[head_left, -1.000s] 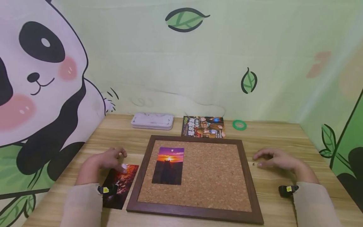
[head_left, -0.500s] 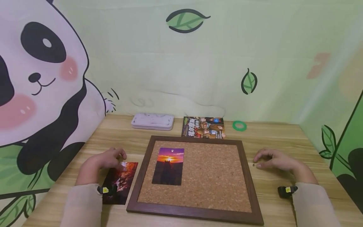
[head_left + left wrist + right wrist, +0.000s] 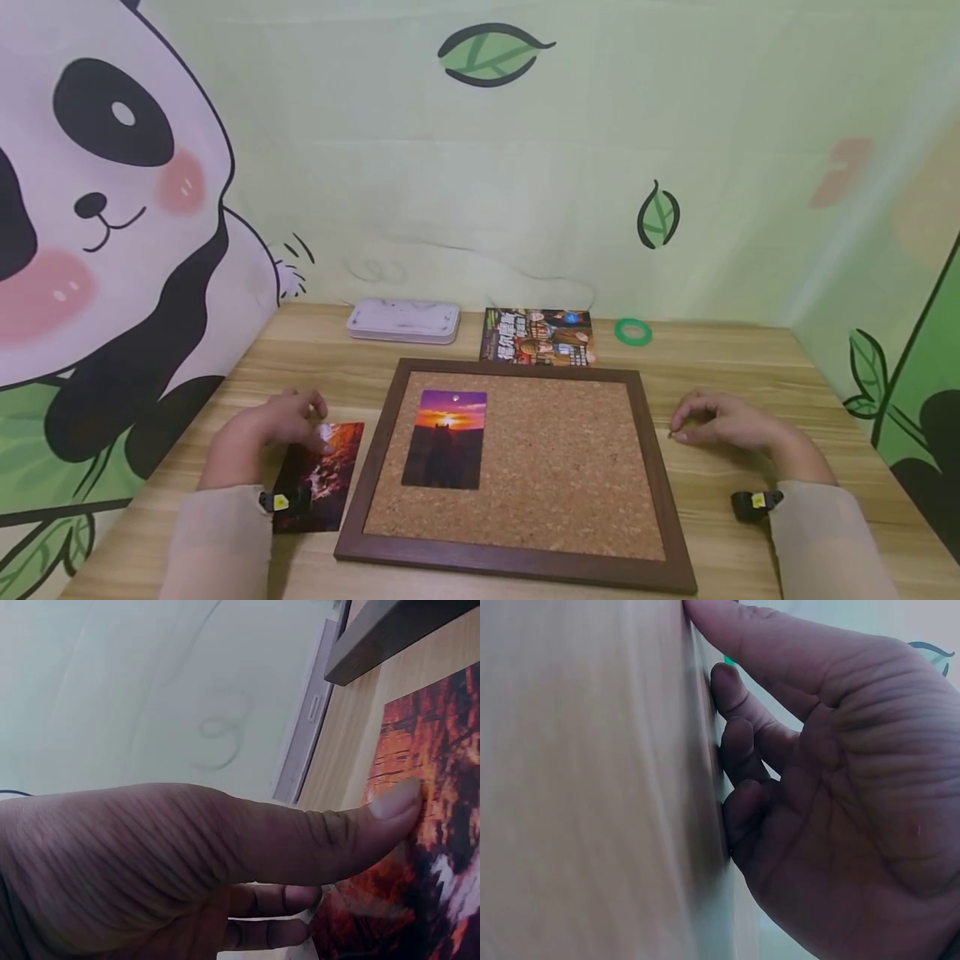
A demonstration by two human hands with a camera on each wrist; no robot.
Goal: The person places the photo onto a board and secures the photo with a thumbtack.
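Observation:
My left hand [image 3: 288, 425] lies over a red and dark photo [image 3: 322, 483] left of the corkboard. In the left wrist view, its thumb [image 3: 390, 814] presses on the picture side while curled fingers sit at the photo's edge. A sunset photo [image 3: 447, 442] is on the upper left of the brown-framed corkboard [image 3: 562, 467], with a small pale pin [image 3: 455, 398] near its top. To the board's right, my right hand [image 3: 723, 421] pinches at a tiny dark thing [image 3: 670, 434] on the table, thumb and forefinger tips right at it. Its kind is too small to tell.
Along the back of the wooden table [image 3: 720, 358] lie a pale pencil case [image 3: 403, 321], a booklet with a colourful cover [image 3: 537, 337] and a roll of green tape [image 3: 633, 332]. Behind them hangs a pale green backdrop [image 3: 360, 142] with a printed panda and leaves.
The red photo has slid a little away from me under my left hand. My right thumb and forefinger have closed together onto the tiny dark thing, which stood apart from them before.

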